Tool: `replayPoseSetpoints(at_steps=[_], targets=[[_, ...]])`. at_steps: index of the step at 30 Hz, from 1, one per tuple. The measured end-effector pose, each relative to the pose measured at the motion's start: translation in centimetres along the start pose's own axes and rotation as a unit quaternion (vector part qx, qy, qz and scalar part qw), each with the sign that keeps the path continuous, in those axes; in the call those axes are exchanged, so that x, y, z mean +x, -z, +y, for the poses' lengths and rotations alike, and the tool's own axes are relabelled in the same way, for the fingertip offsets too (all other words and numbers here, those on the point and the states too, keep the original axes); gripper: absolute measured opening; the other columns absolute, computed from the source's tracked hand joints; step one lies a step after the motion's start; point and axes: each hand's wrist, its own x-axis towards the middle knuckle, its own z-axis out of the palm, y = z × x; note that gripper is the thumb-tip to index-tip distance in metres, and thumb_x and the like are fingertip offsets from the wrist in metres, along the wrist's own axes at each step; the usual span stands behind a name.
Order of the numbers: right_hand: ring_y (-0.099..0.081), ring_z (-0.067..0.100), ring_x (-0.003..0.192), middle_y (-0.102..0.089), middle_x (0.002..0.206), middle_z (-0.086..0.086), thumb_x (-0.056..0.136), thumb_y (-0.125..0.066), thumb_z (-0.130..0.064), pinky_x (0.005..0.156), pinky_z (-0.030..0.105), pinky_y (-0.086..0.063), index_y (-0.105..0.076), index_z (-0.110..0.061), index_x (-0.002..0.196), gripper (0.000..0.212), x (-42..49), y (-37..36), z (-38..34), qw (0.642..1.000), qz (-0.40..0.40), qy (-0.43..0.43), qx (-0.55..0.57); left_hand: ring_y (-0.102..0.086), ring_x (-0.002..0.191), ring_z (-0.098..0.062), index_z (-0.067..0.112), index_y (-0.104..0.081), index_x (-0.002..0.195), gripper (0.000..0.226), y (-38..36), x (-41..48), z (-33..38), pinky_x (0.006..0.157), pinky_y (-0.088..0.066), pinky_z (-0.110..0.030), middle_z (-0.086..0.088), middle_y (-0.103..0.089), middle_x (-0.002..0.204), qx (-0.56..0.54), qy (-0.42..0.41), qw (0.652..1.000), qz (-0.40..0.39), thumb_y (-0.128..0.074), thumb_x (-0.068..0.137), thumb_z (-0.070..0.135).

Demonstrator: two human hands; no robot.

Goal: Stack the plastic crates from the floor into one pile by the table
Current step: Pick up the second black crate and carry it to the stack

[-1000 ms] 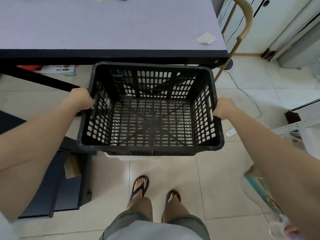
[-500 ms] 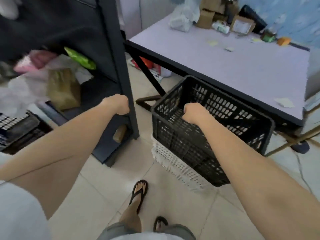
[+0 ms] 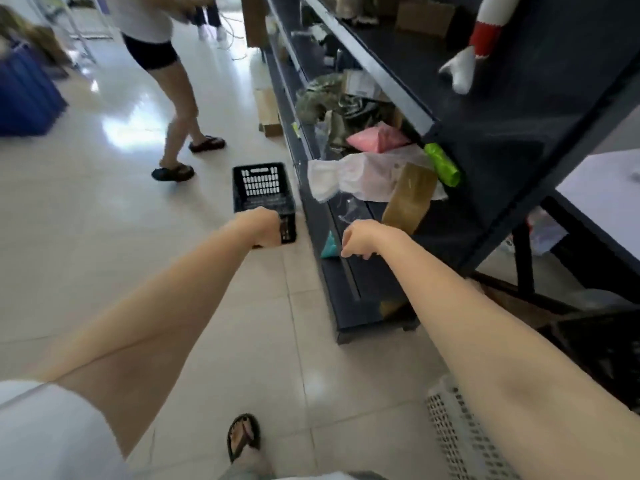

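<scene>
A black plastic crate (image 3: 263,188) stands on the floor ahead, close to the foot of the shelving. My left hand (image 3: 265,227) is stretched toward it and overlaps its near corner in view, fingers loosely curled and holding nothing. Beside it, in front of the lowest shelf, my right hand (image 3: 360,240) is also loosely curled and empty. At the lower right, a white crate (image 3: 460,434) peeks out behind my right arm with a black crate (image 3: 595,351) on top of it, beside the lilac table (image 3: 602,178).
Dark metal shelving (image 3: 363,296) full of bags and boxes runs along the right. Another person (image 3: 173,109) walks on the tiled floor ahead on the left. A blue bin (image 3: 24,95) stands at far left. A cardboard box (image 3: 268,112) lies by the shelving.
Both hands have let go of the black crate, which now sits on the white one by the table. My view has swung left toward the shelving and another crate on the floor.
</scene>
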Motion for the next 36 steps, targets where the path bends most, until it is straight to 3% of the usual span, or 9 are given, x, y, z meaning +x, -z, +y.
replayPoseSetpoints(at_steps=[6, 12, 14, 20, 30, 36], targets=[[-0.062, 0.03, 0.11, -0.063, 0.124, 0.014, 0.092, -0.056, -0.02, 0.093, 0.037, -0.053, -0.063, -0.007, 0.12, 0.032, 10.0, 2.1, -13.8, 0.999, 0.004, 0.038, -0.035, -0.059, 0.113, -0.037, -0.002, -0.063, 0.115, 0.035, 1.9, 5.9, -15.6, 0.096, -0.049, -0.042, -0.019, -0.063, 0.118, 0.055, 0.015, 0.998, -0.012, -0.051, 0.093, 0.023], [-0.06, 0.028, 0.108, -0.064, 0.12, 0.011, 0.091, -0.058, -0.022, 0.091, 0.037, -0.05, -0.066, -0.009, 0.116, 0.029, 19.8, 3.3, -19.4, 0.999, -0.014, 0.036, -0.026, -0.059, 0.108, -0.037, 0.001, -0.062, 0.104, 0.025, 1.9, 12.0, -24.0, 0.094, -0.051, -0.049, -0.017, -0.063, 0.116, 0.068, 0.023, 0.996, -0.057, -0.05, 0.094, 0.021], [-0.059, 0.028, 0.11, -0.063, 0.12, 0.01, 0.091, -0.058, -0.022, 0.092, 0.037, -0.048, -0.066, -0.011, 0.116, 0.028, 23.6, 3.7, -19.8, 0.999, -0.019, 0.026, -0.022, -0.06, 0.106, -0.036, 0.003, -0.061, 0.102, 0.019, 2.1, 14.9, -25.6, 0.093, -0.051, -0.049, -0.017, -0.063, 0.116, 0.046, 0.033, 0.997, -0.06, -0.05, 0.093, 0.016], [-0.058, 0.031, 0.11, -0.061, 0.122, 0.012, 0.09, -0.055, -0.02, 0.096, 0.042, -0.05, -0.065, -0.014, 0.116, 0.028, 36.0, 5.6, -19.5, 1.0, -0.023, -0.002, 0.004, -0.055, 0.119, -0.032, 0.008, -0.053, 0.131, 0.039, 3.9, 25.9, -27.7, 0.098, -0.05, -0.043, -0.013, -0.055, 0.132, 0.012, 0.039, 0.995, -0.089, -0.048, 0.094, 0.016], [-0.06, 0.027, 0.099, -0.063, 0.11, 0.008, 0.084, -0.056, -0.019, 0.086, 0.041, -0.054, -0.06, -0.021, 0.095, 0.012, 58.9, 6.3, -15.0, 0.997, -0.021, -0.073, 0.025, -0.052, 0.121, -0.033, 0.009, -0.049, 0.131, 0.04, 1.7, 50.5, -30.2, 0.098, -0.048, -0.042, -0.012, -0.054, 0.132, -0.033, 0.013, 0.994, -0.102, -0.046, 0.092, 0.015], [-0.056, 0.028, 0.108, -0.056, 0.123, 0.005, 0.088, -0.05, -0.018, 0.085, 0.038, -0.051, -0.054, -0.021, 0.122, 0.034, 74.1, 0.1, -11.0, 0.996, -0.018, -0.086, -0.01, -0.05, 0.122, -0.031, 0.009, -0.047, 0.131, 0.04, -7.4, 65.2, -33.1, 0.096, -0.048, -0.041, -0.01, -0.055, 0.13, -0.035, 0.011, 0.995, -0.09, -0.047, 0.091, 0.013]])
